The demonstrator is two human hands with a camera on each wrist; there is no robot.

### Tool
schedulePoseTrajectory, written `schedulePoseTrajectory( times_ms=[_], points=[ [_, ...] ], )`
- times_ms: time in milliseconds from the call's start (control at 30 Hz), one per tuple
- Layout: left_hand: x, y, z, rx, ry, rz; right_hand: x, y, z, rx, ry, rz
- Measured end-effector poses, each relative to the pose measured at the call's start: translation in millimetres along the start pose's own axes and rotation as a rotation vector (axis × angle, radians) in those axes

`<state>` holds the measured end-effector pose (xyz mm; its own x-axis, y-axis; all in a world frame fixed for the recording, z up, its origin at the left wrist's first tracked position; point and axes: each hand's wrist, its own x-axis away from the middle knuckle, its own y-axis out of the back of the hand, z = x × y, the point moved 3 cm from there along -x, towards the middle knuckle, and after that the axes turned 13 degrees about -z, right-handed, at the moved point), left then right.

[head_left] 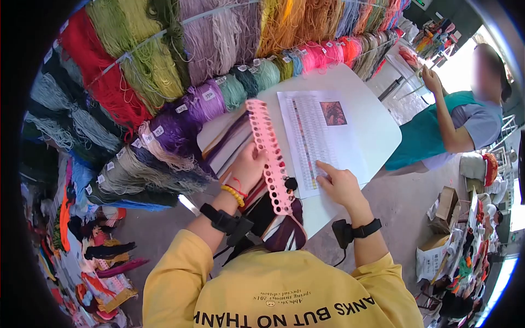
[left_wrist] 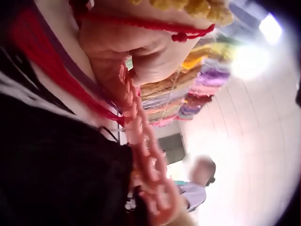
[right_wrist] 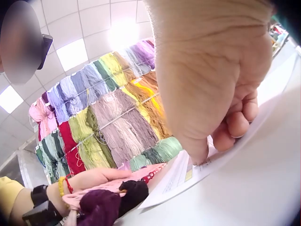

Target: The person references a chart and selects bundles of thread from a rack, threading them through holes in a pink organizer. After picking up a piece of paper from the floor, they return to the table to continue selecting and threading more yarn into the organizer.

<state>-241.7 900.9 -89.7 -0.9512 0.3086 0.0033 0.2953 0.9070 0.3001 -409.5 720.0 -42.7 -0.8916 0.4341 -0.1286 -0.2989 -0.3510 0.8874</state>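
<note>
In the head view my left hand [head_left: 250, 167] holds a long pink perforated thread holder [head_left: 272, 158] by its left edge. Skeins in purple, white, red and black hang from its holes; a dark purple bundle [head_left: 288, 232] hangs at the near end. The left wrist view shows the pink holder [left_wrist: 146, 146] pinched between thumb and fingers. My right hand [head_left: 340, 185] rests on a printed colour chart [head_left: 306, 131], its index finger stretched out on the column of rows. From the right wrist, the other fingers [right_wrist: 237, 124] look bent under the palm, close over the paper.
The chart lies on a white table [head_left: 377, 128] with rounded corners. Beyond it, racks of coloured thread [head_left: 219, 38] stand in rows, with labelled hanks [head_left: 208, 98] along the table edge. A person in a teal apron [head_left: 426, 136] stands at right. Boxes [head_left: 445, 210] and yarn piles [head_left: 104, 268] sit lower down.
</note>
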Motion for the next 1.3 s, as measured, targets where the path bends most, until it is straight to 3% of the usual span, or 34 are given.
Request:
schedulePoseTrajectory(
  times_ms=[200, 300, 400, 533, 633, 733, 867, 900, 1033, 1167, 1300],
  points=[
    [6.7, 4.6, -19.2, -0.185, -0.078, 0.006, -1.3, 0.6, 7.5, 0.024, -0.086, 0.003],
    [0.5, 3.8, -16.1, -0.158, -0.012, 0.131, -2.5, 0.8, 11.7, 0.065, -0.122, -0.001],
    [2.1, 8.9, -31.6, -0.353, -0.145, 0.218, -4.8, 0.7, 13.8, 0.075, -0.123, -0.013],
    [-3.2, 8.2, -18.5, -0.303, -0.217, 0.217, -15.0, 5.5, 28.8, 0.188, -0.094, 0.027],
    [-6.6, 8.0, -17.3, -0.331, -0.203, 0.244, -29.7, 16.0, 56.2, 0.156, -0.032, -0.041],
    [-7.9, 4.4, -11.7, -0.313, -0.212, 0.238, -49.3, 31.8, 123.4, -0.012, -0.031, -0.039],
    [-12.2, -10.4, 2.9, -0.227, -0.293, 0.237, -72.8, 19.3, 208.8, -0.483, 0.225, 0.007],
    [-11.9, -9.7, 5.3, -0.226, -0.303, 0.248, -78.4, 14.9, 231.0, -0.490, 0.342, 0.023],
    [-5.2, -5.8, 17.6, -0.346, -0.337, 0.405, -99.5, -20.5, 294.0, -0.464, 0.397, 0.159],
    [13.6, 9.5, 38.7, -0.533, -0.364, 0.627, -122.6, -61.4, 299.3, -0.340, 0.353, 0.209],
    [18.1, 16.0, 48.4, -0.577, -0.378, 0.693, -134.8, -79.3, 281.4, -0.284, 0.283, 0.243]
  ],
)
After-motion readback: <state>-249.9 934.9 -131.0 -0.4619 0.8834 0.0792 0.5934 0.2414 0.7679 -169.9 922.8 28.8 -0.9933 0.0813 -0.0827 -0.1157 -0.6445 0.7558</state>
